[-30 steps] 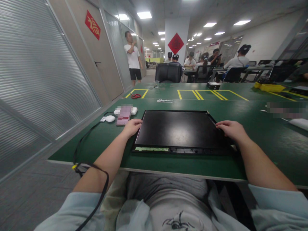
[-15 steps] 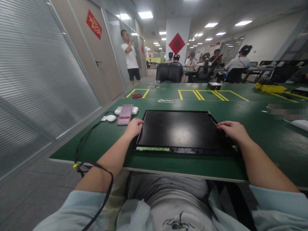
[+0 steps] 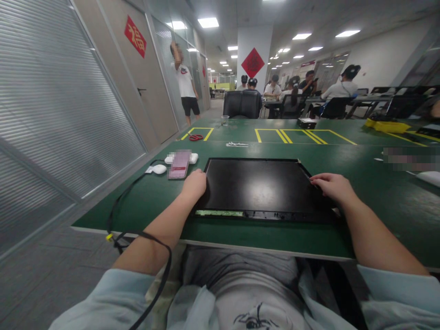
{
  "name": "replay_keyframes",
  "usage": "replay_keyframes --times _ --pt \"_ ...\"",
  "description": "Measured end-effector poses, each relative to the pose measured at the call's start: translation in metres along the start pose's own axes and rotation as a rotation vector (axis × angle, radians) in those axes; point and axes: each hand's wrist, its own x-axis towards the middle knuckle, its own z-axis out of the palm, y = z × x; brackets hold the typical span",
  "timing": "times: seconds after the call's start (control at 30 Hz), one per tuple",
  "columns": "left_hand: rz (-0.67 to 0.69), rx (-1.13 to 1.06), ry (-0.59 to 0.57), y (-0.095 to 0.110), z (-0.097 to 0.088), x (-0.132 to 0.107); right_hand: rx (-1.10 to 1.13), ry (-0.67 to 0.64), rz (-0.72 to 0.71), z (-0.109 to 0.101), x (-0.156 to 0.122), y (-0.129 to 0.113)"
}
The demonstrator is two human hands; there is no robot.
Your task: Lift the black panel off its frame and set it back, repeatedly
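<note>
A flat black panel (image 3: pixel 261 185) lies on the green table (image 3: pixel 378 197) in front of me, with a green circuit strip (image 3: pixel 218 213) along its near edge. My left hand (image 3: pixel 195 184) grips the panel's left edge, fingers curled over it. My right hand (image 3: pixel 330 185) rests on the panel's right edge with fingers closed around the rim.
A pink phone (image 3: pixel 179 164), a white mouse-like device (image 3: pixel 158 169) and a black cable (image 3: pixel 118 201) lie at the left. Red scissors (image 3: pixel 195 137), a clear cup (image 3: pixel 224 120), a black box (image 3: pixel 306 122) and a yellow tray (image 3: pixel 387 125) sit farther back. People sit and stand beyond.
My left hand has slid slightly right and forward along the panel's left edge. The right hand stays in place. The standing person has stepped away a little.
</note>
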Motion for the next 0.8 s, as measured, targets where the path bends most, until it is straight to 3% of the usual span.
replay_keyframes --times 0.17,0.27,0.4,0.47,0.6,0.8 --pt "0.0 -0.065 0.033 -0.008 0.003 0.005 0.046 0.004 -0.002 0.002 0.001 0.002" --pt "-0.017 -0.203 0.037 -0.019 0.003 0.009 0.058 0.008 0.002 0.003 0.002 0.005" --pt "-0.06 -0.451 -0.042 -0.028 0.003 0.011 0.075 -0.008 -0.001 0.006 0.006 0.01" --pt "-0.078 -0.521 -0.017 -0.029 0.003 0.01 0.095 -0.003 -0.015 0.008 0.008 0.013" --pt "0.006 -0.477 0.04 -0.028 0.006 0.008 0.106 -0.003 -0.038 0.011 0.014 0.018" --pt "-0.028 -0.415 0.075 -0.026 0.009 0.007 0.092 -0.023 -0.041 0.013 0.015 0.018"
